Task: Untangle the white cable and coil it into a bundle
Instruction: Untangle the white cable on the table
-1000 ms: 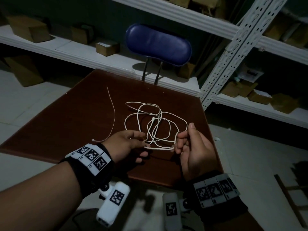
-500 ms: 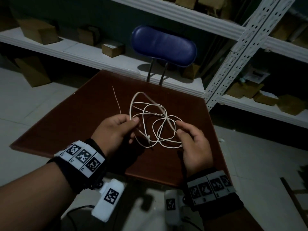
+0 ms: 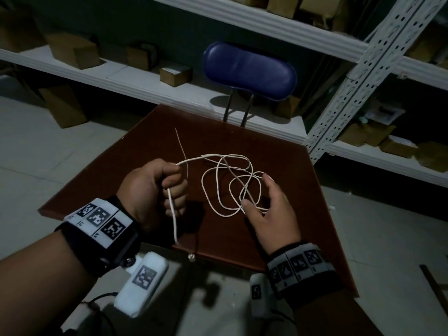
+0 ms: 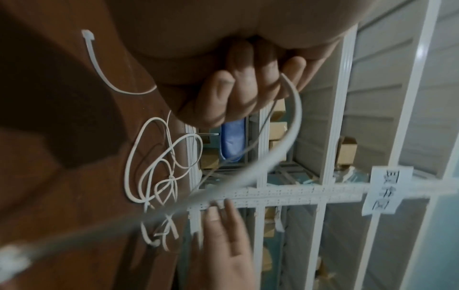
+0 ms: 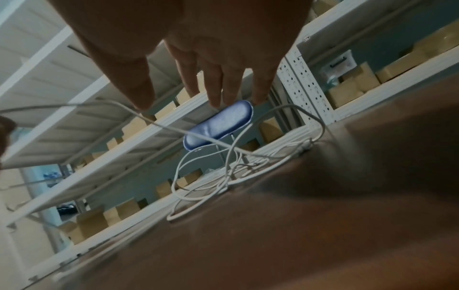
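The white cable (image 3: 230,185) lies as a loose tangle of loops on the brown table (image 3: 109,180). My left hand (image 3: 173,187) is a fist gripping one strand at the tangle's left. A short free end hangs from the fist past the table's near edge. In the left wrist view the fingers (image 4: 248,88) curl round the cable (image 4: 293,117). My right hand (image 3: 255,189) hovers open over the tangle's right side, fingers spread, holding nothing. The right wrist view shows its straight fingers (image 5: 213,88) above the loops (image 5: 223,176).
A white zip tie (image 3: 180,146) lies on the table behind my left hand. A blue chair back (image 3: 249,71) stands at the table's far edge. Behind it, white metal shelving (image 3: 351,88) holds cardboard boxes (image 3: 174,73). Grey floor surrounds the table.
My left hand has closed into a fist on a strand and drawn it left, so an end now hangs down. My right hand has let go and opened over the tangle.
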The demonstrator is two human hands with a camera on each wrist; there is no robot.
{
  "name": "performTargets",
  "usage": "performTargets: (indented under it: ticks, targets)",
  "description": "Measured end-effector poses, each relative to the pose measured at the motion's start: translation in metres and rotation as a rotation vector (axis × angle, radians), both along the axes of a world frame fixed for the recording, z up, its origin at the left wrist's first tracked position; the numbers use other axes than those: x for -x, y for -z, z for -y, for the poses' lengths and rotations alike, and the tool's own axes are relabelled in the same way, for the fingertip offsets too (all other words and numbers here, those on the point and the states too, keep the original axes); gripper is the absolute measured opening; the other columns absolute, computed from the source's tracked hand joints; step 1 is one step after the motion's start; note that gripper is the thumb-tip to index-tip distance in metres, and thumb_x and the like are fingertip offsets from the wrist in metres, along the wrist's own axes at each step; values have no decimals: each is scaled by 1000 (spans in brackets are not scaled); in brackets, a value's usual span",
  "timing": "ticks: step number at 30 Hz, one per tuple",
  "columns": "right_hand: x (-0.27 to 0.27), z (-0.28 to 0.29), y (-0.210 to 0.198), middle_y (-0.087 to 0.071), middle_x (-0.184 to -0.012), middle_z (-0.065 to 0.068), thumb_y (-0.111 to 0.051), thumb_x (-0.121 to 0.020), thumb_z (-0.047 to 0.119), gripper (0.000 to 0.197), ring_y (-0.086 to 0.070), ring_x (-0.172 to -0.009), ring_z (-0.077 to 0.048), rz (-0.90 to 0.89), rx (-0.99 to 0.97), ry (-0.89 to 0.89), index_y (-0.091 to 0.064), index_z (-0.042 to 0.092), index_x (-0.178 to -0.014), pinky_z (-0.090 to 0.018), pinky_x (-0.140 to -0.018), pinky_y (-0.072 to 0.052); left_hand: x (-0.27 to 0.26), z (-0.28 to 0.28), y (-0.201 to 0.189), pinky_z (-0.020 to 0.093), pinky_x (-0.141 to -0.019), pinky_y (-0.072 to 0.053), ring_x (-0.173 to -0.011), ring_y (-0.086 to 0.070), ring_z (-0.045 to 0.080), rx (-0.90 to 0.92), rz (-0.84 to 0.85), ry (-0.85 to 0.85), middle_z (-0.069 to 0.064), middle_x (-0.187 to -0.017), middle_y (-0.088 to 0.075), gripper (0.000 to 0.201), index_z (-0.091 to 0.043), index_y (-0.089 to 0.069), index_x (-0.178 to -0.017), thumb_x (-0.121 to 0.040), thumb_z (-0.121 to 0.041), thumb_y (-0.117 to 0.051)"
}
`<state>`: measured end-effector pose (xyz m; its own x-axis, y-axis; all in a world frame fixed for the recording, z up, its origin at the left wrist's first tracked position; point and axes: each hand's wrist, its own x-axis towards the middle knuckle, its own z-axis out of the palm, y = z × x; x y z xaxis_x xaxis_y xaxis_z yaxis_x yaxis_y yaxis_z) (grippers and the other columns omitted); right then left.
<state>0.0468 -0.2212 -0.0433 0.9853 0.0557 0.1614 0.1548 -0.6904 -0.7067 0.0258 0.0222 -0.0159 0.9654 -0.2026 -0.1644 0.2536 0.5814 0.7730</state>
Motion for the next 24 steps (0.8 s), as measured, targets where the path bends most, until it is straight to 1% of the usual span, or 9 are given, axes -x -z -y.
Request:
performTargets:
  ticks: [5, 7, 10, 13, 15, 16, 18, 20, 24]
  targets:
    - [-2, -2, 5, -53, -147, 15, -72, -89, 45, 86, -46, -137, -7, -215, 3, -48, -24, 29, -159, -25, -104, -35, -4, -24, 1, 29, -46, -15, -51, 5, 17, 186, 48, 101, 0, -56, -5, 31, -21, -28, -52, -81, -27, -38]
    - [-6, 0, 9, -63, -131, 19, -71, -89, 45, 84, -54, -128, -8, -206, 95, -41, -25, 29, -158, -28, -103, -40, -7, -32, 4, 31, -48, -14, -48, -1, 17, 272, 69, 145, -1, -56, -5, 30, -21, -28, -54, -82, -27, -38]
    - [-11, 5, 15, -70, -92, 26, -74, -86, 46, 76, -65, -100, -3, -187, 134, -15, -38, 32, -152, -41, -102, -49, -12, -40, 9, 31, -48, -17, -46, -9, 15, 347, 84, 183, -2, -54, -9, 30, -21, -29, -55, -83, -27, -38]
    - [-16, 12, 19, -67, -82, 16, -70, -82, 55, 49, -64, -85, -7, -177, 198, -19, -62, 38, -128, -51, -94, -51, -14, -44, 11, 31, -49, -19, -46, -11, 15, 399, 106, 207, -2, -53, -12, 30, -20, -31, -56, -84, -27, -38]
    - [-13, 11, 15, -66, -83, 15, -61, -88, 56, 24, -63, -83, -8, -156, 246, -40, -71, 38, -102, -50, -91, -51, -16, -46, 13, 31, -49, -21, -47, -13, 15, 434, 116, 211, -2, -52, -15, 30, -20, -31, -57, -85, -27, -38]
    - [-11, 11, 12, -67, -80, 13, -59, -92, 53, 22, -63, -79, -8, -143, 236, -44, -70, 34, -91, -47, -88, -52, -17, -47, 14, 31, -50, -22, -47, -13, 15, 456, 121, 222, -2, -53, -16, 30, -19, -32, -57, -86, -27, -38]
    - [-8, 11, 7, -66, -69, 9, -56, -98, 45, 26, -62, -66, -9, -107, 143, -26, -66, 30, -80, -41, -75, -54, -17, -48, 14, 32, -51, -21, -48, -11, 15, 499, 128, 236, -2, -53, -17, 30, -19, -34, -58, -87, -27, -37]
    - [-8, 9, 3, -64, -61, 6, -54, -100, 42, 28, -60, -57, -11, -51, -12, 9, -66, 27, -79, -38, -63, -52, -16, -46, 14, 31, -51, -22, -48, -8, 14, 480, 122, 192, -3, -53, -17, 30, -19, -34, -57, -85, -27, -39]
    - [-9, 3, 1, -54, -55, 3, -58, -99, 40, 27, -49, -52, -17, -60, -322, 45, -72, 23, -82, -34, -54, -41, -12, -38, 10, 29, -49, -19, -48, -12, 13, 353, 87, 49, -4, -54, -14, 27, -20, -31, -57, -80, -29, -43]
